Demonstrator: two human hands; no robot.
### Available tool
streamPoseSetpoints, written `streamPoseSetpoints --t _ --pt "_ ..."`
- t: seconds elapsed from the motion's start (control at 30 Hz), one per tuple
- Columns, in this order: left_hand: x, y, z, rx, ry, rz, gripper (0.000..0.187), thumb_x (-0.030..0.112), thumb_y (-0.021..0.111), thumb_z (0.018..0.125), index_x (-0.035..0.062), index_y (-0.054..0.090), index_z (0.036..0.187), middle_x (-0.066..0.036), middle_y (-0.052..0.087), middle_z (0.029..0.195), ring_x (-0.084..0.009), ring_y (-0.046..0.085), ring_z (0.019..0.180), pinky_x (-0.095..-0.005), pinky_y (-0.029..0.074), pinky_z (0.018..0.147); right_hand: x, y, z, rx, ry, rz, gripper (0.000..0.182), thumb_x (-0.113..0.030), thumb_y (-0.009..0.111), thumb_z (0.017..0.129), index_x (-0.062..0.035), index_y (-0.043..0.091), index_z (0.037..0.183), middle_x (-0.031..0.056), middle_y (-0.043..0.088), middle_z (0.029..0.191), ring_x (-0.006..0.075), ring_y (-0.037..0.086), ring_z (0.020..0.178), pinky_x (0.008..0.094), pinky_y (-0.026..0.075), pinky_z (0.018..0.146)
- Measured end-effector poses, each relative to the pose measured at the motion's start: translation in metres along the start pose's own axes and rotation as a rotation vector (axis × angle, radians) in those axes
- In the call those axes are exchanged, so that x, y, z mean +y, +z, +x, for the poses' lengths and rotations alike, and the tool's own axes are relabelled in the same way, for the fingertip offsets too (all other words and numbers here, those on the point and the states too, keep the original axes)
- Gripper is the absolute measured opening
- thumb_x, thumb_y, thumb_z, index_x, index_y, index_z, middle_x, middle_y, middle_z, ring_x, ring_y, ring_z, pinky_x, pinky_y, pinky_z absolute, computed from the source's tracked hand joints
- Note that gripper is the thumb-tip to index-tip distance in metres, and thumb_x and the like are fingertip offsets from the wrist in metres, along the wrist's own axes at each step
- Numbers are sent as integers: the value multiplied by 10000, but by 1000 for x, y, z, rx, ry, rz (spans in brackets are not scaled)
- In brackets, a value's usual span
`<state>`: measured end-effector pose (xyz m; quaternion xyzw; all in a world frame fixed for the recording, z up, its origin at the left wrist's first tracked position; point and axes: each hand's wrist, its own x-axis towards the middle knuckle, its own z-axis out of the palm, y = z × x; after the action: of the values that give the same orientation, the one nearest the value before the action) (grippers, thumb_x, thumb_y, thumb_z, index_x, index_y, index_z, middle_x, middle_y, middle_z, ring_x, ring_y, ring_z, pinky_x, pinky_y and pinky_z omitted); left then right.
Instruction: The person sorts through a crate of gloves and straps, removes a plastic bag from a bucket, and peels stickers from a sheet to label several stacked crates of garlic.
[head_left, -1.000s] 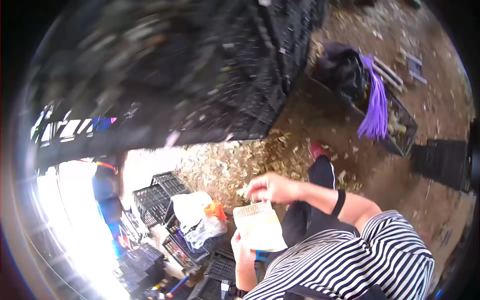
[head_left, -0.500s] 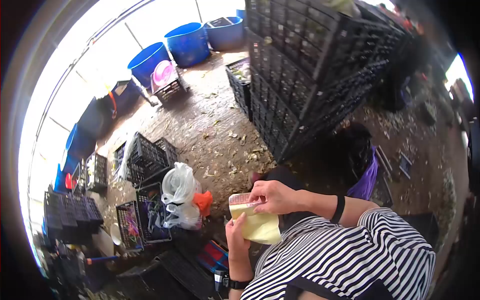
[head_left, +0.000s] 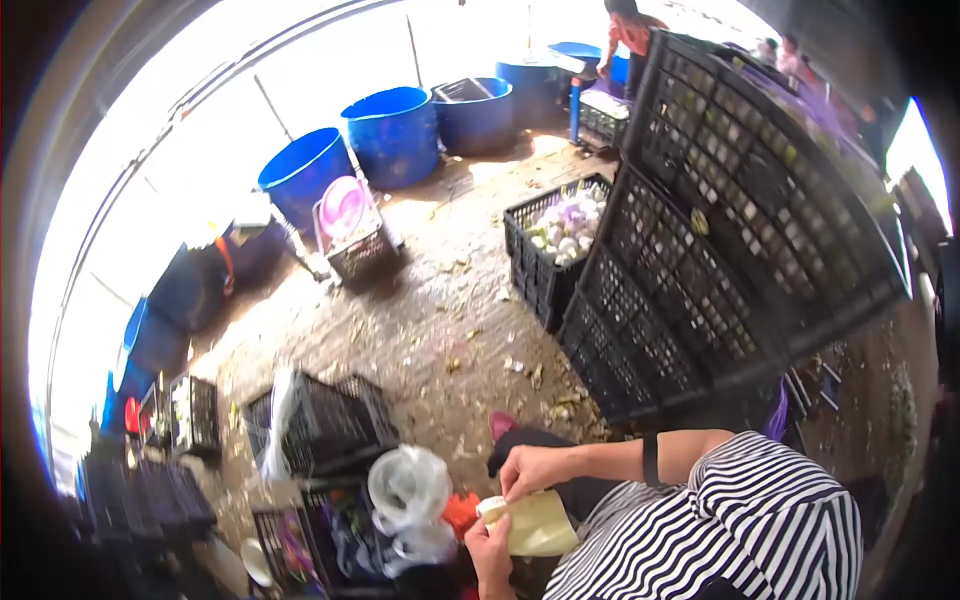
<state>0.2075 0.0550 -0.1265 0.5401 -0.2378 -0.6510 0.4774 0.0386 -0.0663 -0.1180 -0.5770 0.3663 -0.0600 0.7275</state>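
Observation:
A pale yellow sheet (head_left: 540, 527) is held in front of my striped shirt. Its left end is curled over, and small markings show faintly there. My left hand (head_left: 489, 552) grips that left edge from below, thumb on top. Over the upper edge, my right hand (head_left: 530, 470) pinches the sheet with bent fingers. Whether a separate piece is between the right fingertips is too small to tell. Just left of my hands lie an orange plastic bag (head_left: 461, 512) and a clear plastic bag (head_left: 410, 487).
Tall stacked black crates (head_left: 690, 240) rise at the right. Beside them a black crate (head_left: 545, 270) holds white-and-purple round vegetables. Blue tubs (head_left: 392, 140) line the back, where a person (head_left: 632, 40) bends. More black crates (head_left: 322, 425) stand at left on the littered floor (head_left: 450, 340).
The view has turned and tilted up, bringing the vegetable crate and a person into sight. My hands stay on the yellow sheet, whose printed end is now curled over.

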Motion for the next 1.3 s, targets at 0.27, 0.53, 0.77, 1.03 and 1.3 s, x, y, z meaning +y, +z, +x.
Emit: streamPoseSetpoints --t 0.27,0.53,0.77,1.03,1.3 --pt "154 59 176 -205 -292 169 193 72 617 876 -49 642 1024 -69 669 872 -114 622 728 -243 503 663 -76 -158 60 288 211 663 57 -91 677 775 -37 661 772 16 595 624 87 534 538 243 414 472" --pt "245 87 276 -214 -339 167 264 43 537 871 -93 566 1096 -154 649 997 -213 655 840 -311 526 750 -38 -247 83 1039 130 914 129 -159 617 859 -37 631 898 53 624 725 95 550 495 233 398 390" --pt "296 86 383 -143 -436 311 278 47 549 856 -82 557 1102 -164 631 1025 -261 648 893 -370 536 793 35 -287 116 1541 290 1097 134 -173 575 873 -46 612 847 40 610 689 89 537 490 231 393 390" --pt "393 146 575 -374 -448 580 326 97 576 856 -43 546 1149 -146 628 1018 -243 649 862 -360 545 754 6 -316 186 1986 450 1355 107 -153 566 867 -57 595 829 22 571 629 99 507 458 242 376 373" --pt "410 249 684 -664 -490 872 288 118 588 855 -30 563 1101 -121 631 1003 -223 639 883 -336 531 749 -37 -298 241 2201 243 1766 120 -168 581 890 -52 607 877 20 597 671 82 520 471 228 390 375"
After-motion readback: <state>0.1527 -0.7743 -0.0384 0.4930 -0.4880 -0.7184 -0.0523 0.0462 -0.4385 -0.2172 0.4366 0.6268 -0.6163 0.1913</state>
